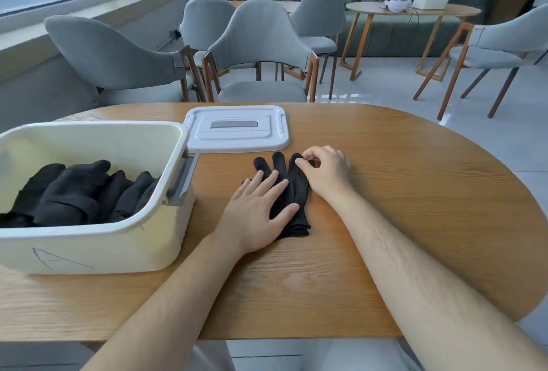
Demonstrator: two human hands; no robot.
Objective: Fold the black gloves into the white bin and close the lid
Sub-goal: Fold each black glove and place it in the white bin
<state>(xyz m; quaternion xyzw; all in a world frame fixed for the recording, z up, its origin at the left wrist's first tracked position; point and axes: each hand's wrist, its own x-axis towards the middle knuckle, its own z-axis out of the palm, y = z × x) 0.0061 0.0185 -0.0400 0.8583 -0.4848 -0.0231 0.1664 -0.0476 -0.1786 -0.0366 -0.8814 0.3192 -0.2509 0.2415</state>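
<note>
A black glove (293,192) lies flat on the wooden table (400,192), its fingers pointing away from me. My left hand (258,213) presses flat on its palm and cuff with straight fingers. My right hand (324,169) pinches the tip of the glove's rightmost finger between thumb and forefinger. The white bin (98,240) stands open at the left, marked with an "A" on its front, and several folded black gloves (74,192) lie inside it. The bin's white lid (237,128) rests flat on the table just behind the glove.
Grey upholstered chairs (261,53) stand along the table's far side. A second round table (412,11) with a white container is farther back at the right. The table's edge curves round at the right, with tiled floor beyond.
</note>
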